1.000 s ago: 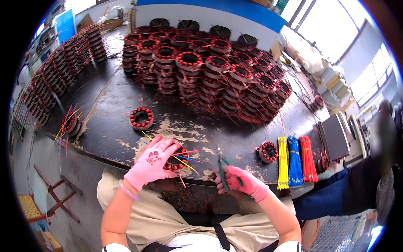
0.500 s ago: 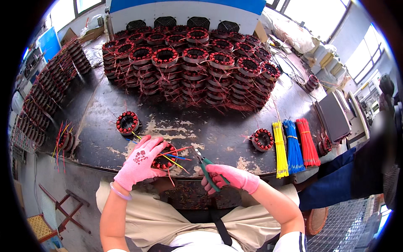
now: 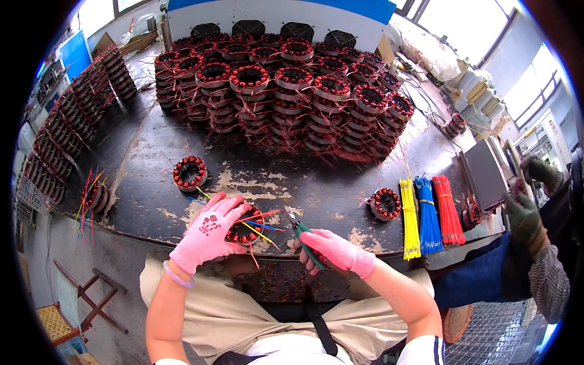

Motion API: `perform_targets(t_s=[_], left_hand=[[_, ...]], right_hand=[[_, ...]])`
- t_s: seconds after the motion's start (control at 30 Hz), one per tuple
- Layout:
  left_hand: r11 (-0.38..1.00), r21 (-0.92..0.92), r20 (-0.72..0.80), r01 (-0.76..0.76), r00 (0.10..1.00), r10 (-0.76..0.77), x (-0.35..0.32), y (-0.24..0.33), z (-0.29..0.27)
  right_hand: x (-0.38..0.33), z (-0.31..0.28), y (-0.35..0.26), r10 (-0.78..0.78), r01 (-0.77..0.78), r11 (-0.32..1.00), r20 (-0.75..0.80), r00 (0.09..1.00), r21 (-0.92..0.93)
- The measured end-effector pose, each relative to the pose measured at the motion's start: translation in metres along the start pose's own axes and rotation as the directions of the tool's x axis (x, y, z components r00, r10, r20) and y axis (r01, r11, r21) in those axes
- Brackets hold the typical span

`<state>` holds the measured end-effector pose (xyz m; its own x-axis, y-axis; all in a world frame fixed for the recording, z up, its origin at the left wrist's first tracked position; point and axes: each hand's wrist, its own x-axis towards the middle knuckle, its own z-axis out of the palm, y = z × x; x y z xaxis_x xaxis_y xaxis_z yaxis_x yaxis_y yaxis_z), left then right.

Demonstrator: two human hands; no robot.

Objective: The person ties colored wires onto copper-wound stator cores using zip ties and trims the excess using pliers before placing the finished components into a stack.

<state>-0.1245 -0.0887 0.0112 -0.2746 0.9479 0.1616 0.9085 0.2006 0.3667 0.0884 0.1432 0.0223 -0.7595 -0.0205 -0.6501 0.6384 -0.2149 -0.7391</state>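
My left hand (image 3: 211,232), in a pink glove, grips a motor stator (image 3: 244,238) with red windings at the table's front edge. The hand covers much of its left side. Red, blue and yellow lead wires (image 3: 260,224) stick out from the stator to the right; others show left of the hand. My right hand (image 3: 339,251), also pink-gloved, is closed round the green handles of cutting pliers (image 3: 302,231). Their jaws point up and left, close to the tip of a red wire. Whether they touch it I cannot tell.
Stacked stators (image 3: 286,103) fill the back, with more along the left. Single stators (image 3: 190,174) lie on the dark worn table (image 3: 146,201). Yellow, blue and red wire bundles (image 3: 429,213) lie at right. Beyond them, a co-worker's gloved hand (image 3: 524,222) is near another stator.
The view has shifted slightly. My left hand still grips the stator, and the pliers stay near the red wire's end. A co-worker's gloved hands have come into view at right.
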Motion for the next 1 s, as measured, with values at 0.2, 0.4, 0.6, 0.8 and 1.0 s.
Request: perform_targets(t_s=[0.2,0.4,0.6,0.8,1.0], left_hand=[[0.99,0.099,-0.067,0.096,0.994,-0.089,-0.002,0.014,0.01],[0.999,0.006,-0.034,0.054,0.998,-0.054,0.003,0.008,0.002],[0.998,-0.012,0.007,0.066,0.998,-0.066,0.006,0.008,-0.001],[0.998,-0.022,-0.003,0.055,0.998,-0.055,0.006,0.008,0.001],[0.997,0.017,-0.027,0.074,0.997,-0.074,0.003,0.007,0.005]], right_hand=[[0.0,-0.011,0.012,-0.066,0.063,0.987,0.015,0.998,0.15],[-0.011,-0.023,0.025,0.065,-0.085,0.991,0.177,0.982,0.105],[-0.005,-0.02,0.018,0.102,-0.122,0.987,0.182,0.978,0.104],[-0.002,-0.01,0.015,0.014,-0.02,0.998,0.097,0.995,0.062],[-0.005,-0.001,0.004,0.02,-0.019,0.999,0.01,1.0,-0.038]])
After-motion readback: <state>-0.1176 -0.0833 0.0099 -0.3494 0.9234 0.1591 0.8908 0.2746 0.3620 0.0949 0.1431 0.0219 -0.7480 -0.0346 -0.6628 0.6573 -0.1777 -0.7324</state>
